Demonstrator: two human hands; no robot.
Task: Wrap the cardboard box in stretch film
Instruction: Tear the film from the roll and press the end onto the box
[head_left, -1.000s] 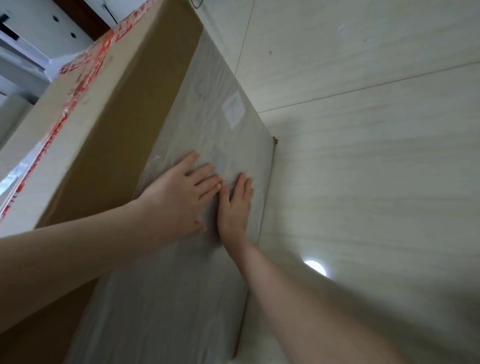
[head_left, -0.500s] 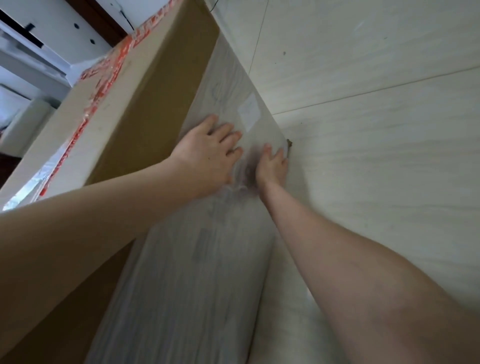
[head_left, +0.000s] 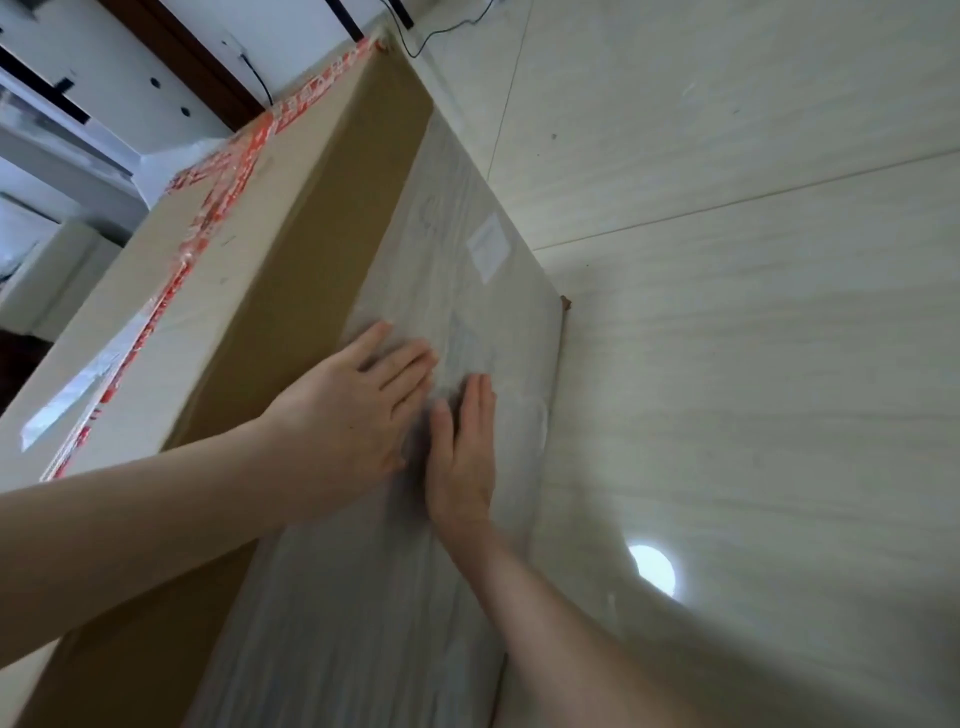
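Head view: both hands are flat on the side of a big cardboard box (head_left: 291, 270) standing on the floor (head_left: 753, 364).
Left hand (head_left: 345, 423): palm down, fingers (head_left: 402, 371) slightly spread, pressing on the stretch film (head_left: 363, 597), holding nothing.
Right hand (head_left: 462, 457): just beside the left one, fingers (head_left: 480, 402) straight and close together, also flat on the film, gripping nothing.
Where the box is: right under the fingers, its far corner well past the fingertips and the floor just off the right hand's outer edge.
Film: cloudy, greyish, streaky lengthwise, wrinkled a bit just ahead of the fingertips; looks thin and clingy.
Box: plain brown corrugated, long flat panel, sharp edges, red printed tape (head_left: 218, 208) along the top.
Label (head_left: 487, 248): small pale rectangle under the film, beyond the fingertips.
Risk 1: only a band of the panel is covered, the strip left of the left hand is bare cardboard, so I'd guess the loose edge could peel back once the hands lift.
Risk 2: pushing hard could bunch the wrinkles or trap air.
Risk 3: film could tear at the corner if it's stretched tight.
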